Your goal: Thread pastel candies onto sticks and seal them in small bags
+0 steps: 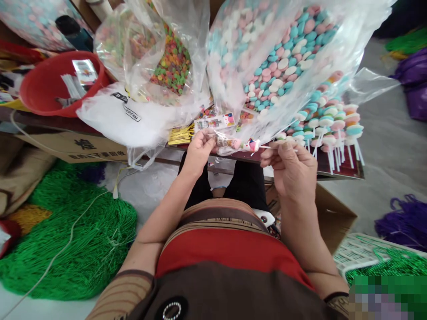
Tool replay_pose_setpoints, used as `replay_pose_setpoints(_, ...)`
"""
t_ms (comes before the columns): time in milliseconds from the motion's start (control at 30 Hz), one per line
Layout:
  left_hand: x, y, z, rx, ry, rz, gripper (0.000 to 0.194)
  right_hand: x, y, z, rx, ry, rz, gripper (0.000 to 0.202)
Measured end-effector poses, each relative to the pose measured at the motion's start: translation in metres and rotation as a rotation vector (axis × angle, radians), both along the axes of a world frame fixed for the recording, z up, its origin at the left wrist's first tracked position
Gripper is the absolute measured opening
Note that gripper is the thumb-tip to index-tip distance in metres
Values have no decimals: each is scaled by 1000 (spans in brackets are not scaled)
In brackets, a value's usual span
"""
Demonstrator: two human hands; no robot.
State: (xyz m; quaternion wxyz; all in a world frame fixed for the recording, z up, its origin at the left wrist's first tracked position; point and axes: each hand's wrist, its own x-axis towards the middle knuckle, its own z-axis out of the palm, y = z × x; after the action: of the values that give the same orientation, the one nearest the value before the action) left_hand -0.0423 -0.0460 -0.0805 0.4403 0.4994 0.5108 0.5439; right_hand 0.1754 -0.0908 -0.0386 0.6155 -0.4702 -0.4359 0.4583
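My right hand pinches the white stick of a candy skewer. Pink and white candy sits on the skewer just left of those fingers. With fingertips closed, my left hand grips a clear plastic wrapper around the skewer's far end, where more candy shows through. How far the skewer reaches inside the wrapper I cannot tell. Behind it lies a printed card with a colourful picture. Yellow twist ties are bundled beside my left hand. Finished-looking candy skewers are heaped to the right, sticks outward.
A large clear bag holds pink, blue and white candies; another has small ring candies. White plastic bags lie near a red basin. Green strands pile on the floor, and an open carton stands right.
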Motion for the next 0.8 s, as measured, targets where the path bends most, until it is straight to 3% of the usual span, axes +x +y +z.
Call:
replay_pose_setpoints(133, -4, -6, 16, 453, 587, 11, 49, -5, 5, 6, 47, -13, -21, 37)
replay_pose_setpoints(267, 2, -12, 30, 602, 838, -66, 38, -12, 4, 10, 68, -43, -19, 36)
replay_pose_setpoints(367, 8, -11, 29, 673, 844, -80, 28, -16, 2, 11, 87, -84, -8, 35)
replay_pose_setpoints(500, 11, -8, 23, 723, 770, -95, 29, -18, 1, 9, 105, -102, 23, 30)
replay_pose_setpoints(700, 12, -9, 22, 676, 706, -194, 35, -25, 2, 4, 83, -126, 52, 29)
replay_pose_setpoints(800, 14, -11, 24, 571, 567, -242, 32, -27, 5, 1, 103, -164, 50, 28)
